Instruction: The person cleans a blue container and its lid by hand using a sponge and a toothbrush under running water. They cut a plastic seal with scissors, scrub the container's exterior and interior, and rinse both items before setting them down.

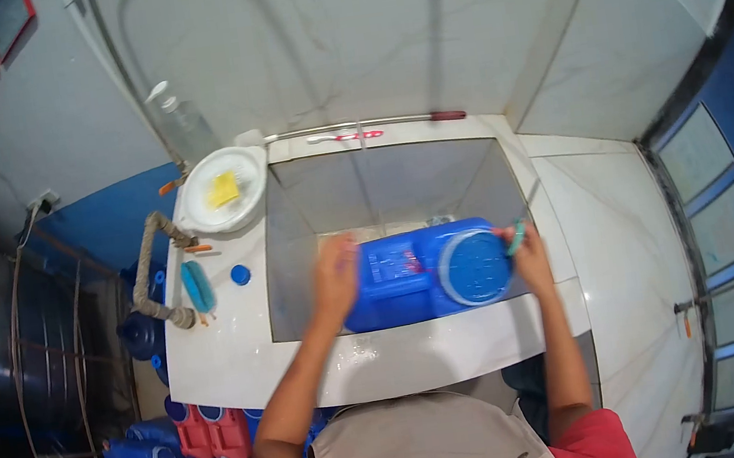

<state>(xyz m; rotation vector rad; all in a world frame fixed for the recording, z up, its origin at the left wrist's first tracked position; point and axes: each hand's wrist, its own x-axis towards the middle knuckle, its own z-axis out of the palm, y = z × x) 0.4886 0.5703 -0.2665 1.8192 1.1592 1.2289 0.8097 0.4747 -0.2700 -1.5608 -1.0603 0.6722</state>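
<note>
Jug (387, 273) btwn grips, at sink (308, 200). L grip (336, 275) at its end, blurred, can't tell if closed; R grip (531, 256) pinching green tool (516, 237) by lid (476, 266). Wet-looking jug could slip if L's loose.

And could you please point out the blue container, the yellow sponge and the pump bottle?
Blue container (420, 276): head view, middle of its body.
Yellow sponge (225, 189): head view, its top face.
Pump bottle (187, 126): head view, its clear body.
</note>
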